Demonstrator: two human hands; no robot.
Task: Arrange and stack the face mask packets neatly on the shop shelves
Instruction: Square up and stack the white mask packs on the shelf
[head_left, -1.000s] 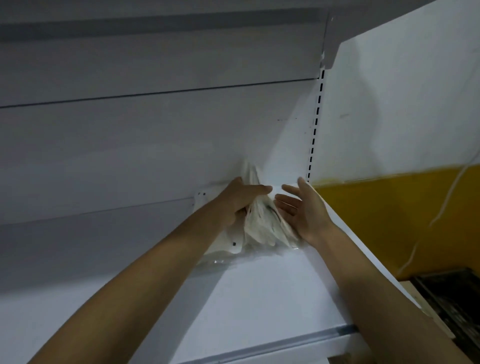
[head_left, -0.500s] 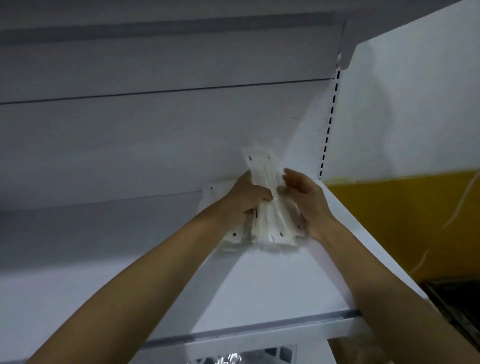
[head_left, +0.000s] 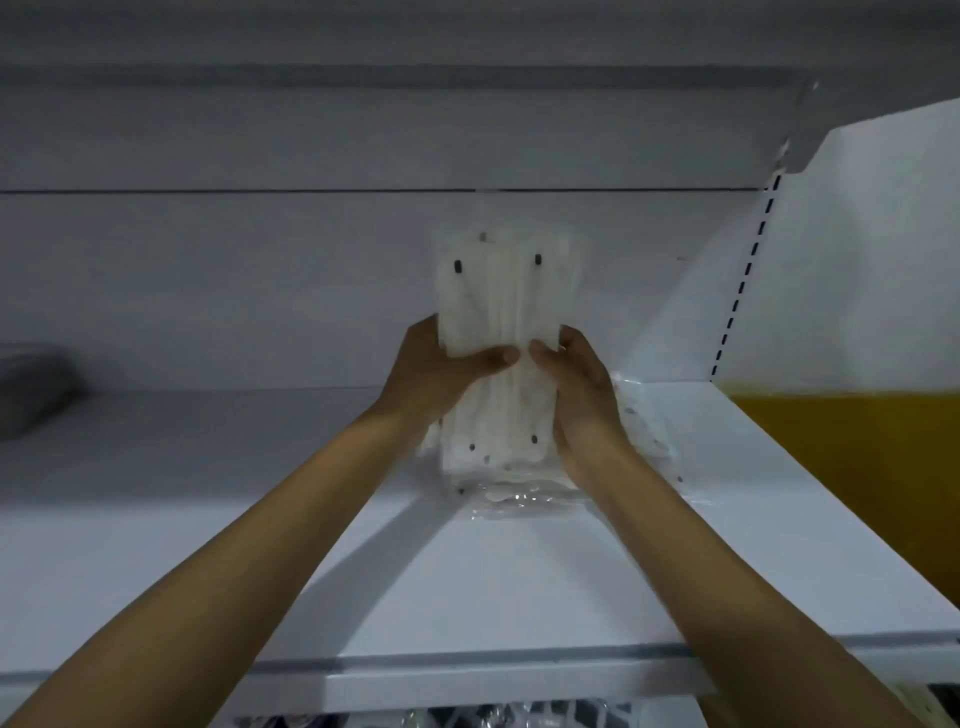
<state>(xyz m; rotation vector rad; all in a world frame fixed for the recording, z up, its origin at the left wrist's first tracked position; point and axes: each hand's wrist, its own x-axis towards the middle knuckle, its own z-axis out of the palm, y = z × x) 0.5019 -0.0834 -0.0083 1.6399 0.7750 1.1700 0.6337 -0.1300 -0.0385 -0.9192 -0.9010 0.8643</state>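
Head view, bundle: a bundle of face mask packets (head_left: 506, 322) is held on end over the white shelf (head_left: 519, 587), its long axis running from 6 to 12 o'clock
Head view, left hand: the left hand (head_left: 436, 376) grips the bundle's left edge, thumb curled across the front
Head view, right hand: the right hand (head_left: 576, 387) grips the right edge, thumb meeting the other at mid-height
Head view, key relation: the bundle's lower end, at 6 o'clock from the thumbs, sits at or just above loose clear packets (head_left: 644, 426) lying flat; contact cannot be told
Head view, nearer hand: both equally close, so lowering likely needs both
Head view, far left: a dim grey object (head_left: 31, 389) at 9 o'clock
Head view, writing: none readable; only small dark marks on the packets
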